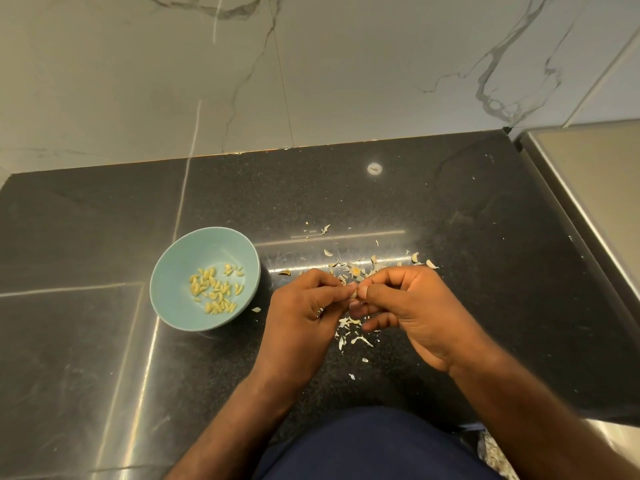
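The bench (pixel 104 237) is black, finely speckled with pale grains and crossed by thin, light streaks of sheen. A small round mark (pixel 374 168) on it is white. The bowl (pixel 166 299) is plain pale teal with no pattern, and the kernels (pixel 216 289) in it are pale yellow. The held seed (pixel 354 295) is off-white. The husk scraps (pixel 349 327) are whitish cream, with one yellow-orange bit (pixel 355 270) among them. The wall (pixel 346 64) is light grey marble with dark grey branching veins. The metal surface (pixel 588 174) is silver-grey. The garment (pixel 374 445) is plain dark navy.

Black countertop (pixel 450 209), marbled wall (pixel 346 64)
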`<state>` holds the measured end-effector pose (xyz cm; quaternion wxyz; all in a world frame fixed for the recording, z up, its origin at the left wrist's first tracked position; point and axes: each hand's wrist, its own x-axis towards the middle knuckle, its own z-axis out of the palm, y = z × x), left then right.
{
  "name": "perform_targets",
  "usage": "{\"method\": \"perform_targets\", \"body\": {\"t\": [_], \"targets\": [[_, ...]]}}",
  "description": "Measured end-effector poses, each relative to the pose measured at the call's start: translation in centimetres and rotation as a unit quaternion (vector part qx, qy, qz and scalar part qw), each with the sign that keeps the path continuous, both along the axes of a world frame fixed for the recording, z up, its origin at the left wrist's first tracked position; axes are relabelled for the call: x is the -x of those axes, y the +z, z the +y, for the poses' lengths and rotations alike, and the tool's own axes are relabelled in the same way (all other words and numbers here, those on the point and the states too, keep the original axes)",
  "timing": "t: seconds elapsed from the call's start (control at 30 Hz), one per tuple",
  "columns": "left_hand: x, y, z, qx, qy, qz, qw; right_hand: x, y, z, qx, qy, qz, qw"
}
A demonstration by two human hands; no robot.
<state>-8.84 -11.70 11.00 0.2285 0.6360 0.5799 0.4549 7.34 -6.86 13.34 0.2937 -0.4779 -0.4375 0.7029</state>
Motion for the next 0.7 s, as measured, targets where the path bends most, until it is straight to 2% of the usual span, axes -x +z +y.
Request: {"method": "perform_targets", "body": {"t": [0.4,0.57,0.7], "targets": [[0.2,0.4,-0.3,0.036,0.013,-0.002,0.999,1.1,-0.5,-0.5,-0.026,-0.016,-0.039,0.999],[0.3,0.7,-0.2,0.090,0.018,-0.118,0.989,1.5,-0.5,-0.6,-0.032,-0.034,-0.030,0.998],[0.3,1.0,-0.1,0.164,0.010,-0.250,0.954,1.4,-0.3,-0.4,-0.034,-0.039,-0.012,0.999]]}}
